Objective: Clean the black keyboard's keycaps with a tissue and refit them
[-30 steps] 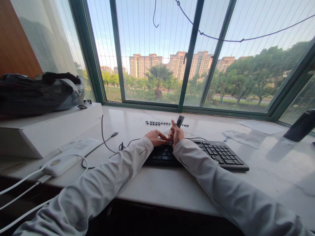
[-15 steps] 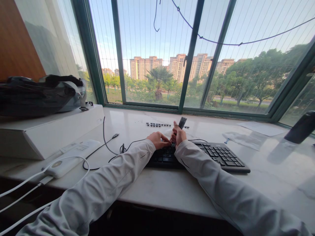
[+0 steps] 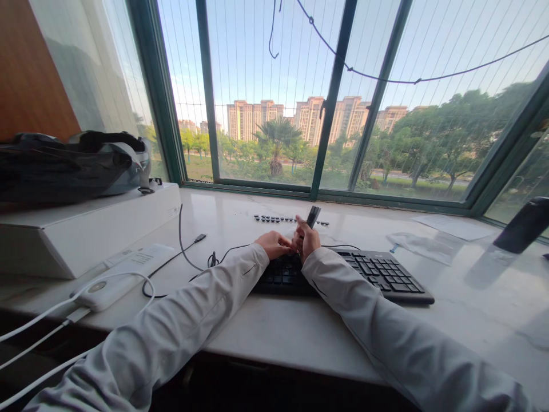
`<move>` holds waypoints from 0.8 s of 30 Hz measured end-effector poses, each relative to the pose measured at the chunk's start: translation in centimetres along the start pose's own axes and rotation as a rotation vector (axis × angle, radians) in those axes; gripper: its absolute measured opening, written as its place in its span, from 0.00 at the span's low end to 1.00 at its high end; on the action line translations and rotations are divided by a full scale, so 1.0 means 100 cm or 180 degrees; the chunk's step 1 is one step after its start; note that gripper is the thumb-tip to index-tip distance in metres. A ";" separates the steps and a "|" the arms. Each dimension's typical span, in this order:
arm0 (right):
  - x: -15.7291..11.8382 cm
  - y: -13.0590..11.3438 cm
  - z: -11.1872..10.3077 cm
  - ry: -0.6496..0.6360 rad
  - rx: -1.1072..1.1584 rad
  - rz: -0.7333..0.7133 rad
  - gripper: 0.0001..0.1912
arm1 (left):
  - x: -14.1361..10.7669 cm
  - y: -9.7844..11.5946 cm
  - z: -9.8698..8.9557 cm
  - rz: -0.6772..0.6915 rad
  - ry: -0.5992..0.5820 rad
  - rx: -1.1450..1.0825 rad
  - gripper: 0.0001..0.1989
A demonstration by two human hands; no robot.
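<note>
A black keyboard [image 3: 392, 274] lies on the white marble-look surface, its middle partly covered by my hands and sleeves. My right hand [image 3: 306, 239] is closed around a dark, flat-ended tool [image 3: 313, 215], which sticks up above the fist; its lower end is hidden. My left hand [image 3: 274, 245] is over the upper part of the keyboard, fingers pressed together beside the right hand. Whatever its fingertips hold, if anything, is hidden. Behind the hands, several small black keycaps [image 3: 274, 219] lie in a row.
On the left are a white box [image 3: 86, 229] bearing a dark bag [image 3: 64, 166], a white power bank [image 3: 128, 274] with white cables, and a black cable [image 3: 171, 260]. At right lie a clear plastic bag [image 3: 422, 246], paper [image 3: 454, 226] and a dark object [image 3: 521, 226].
My right hand has shifted slightly left with the tool, closer to my left hand. My left hand has barely moved.
</note>
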State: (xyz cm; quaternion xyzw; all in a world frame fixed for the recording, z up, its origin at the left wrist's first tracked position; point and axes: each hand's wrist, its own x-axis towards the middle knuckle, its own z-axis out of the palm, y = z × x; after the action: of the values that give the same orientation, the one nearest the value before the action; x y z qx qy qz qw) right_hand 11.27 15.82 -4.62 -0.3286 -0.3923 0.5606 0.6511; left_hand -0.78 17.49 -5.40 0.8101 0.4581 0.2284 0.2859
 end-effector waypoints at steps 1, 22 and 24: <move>-0.003 0.000 0.003 0.0000 0.0030 -0.0059 0.27 | 0.000 -0.001 0.000 0.0016 0.0004 0.0038 0.20; 0.010 -0.001 -0.010 0.0355 -0.0191 -0.0008 0.23 | 0.003 -0.007 0.004 -0.0117 0.0239 0.0004 0.24; 0.013 -0.001 -0.009 0.0402 -0.0295 0.0062 0.22 | 0.004 -0.008 0.004 -0.0095 0.0209 -0.0020 0.24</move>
State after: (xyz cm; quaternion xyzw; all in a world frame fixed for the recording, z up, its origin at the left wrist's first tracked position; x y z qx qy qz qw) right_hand 12.20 17.06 -4.84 -0.3969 -0.3728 0.5263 0.6530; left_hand -0.84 18.06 -6.18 0.7943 0.4786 0.2521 0.2766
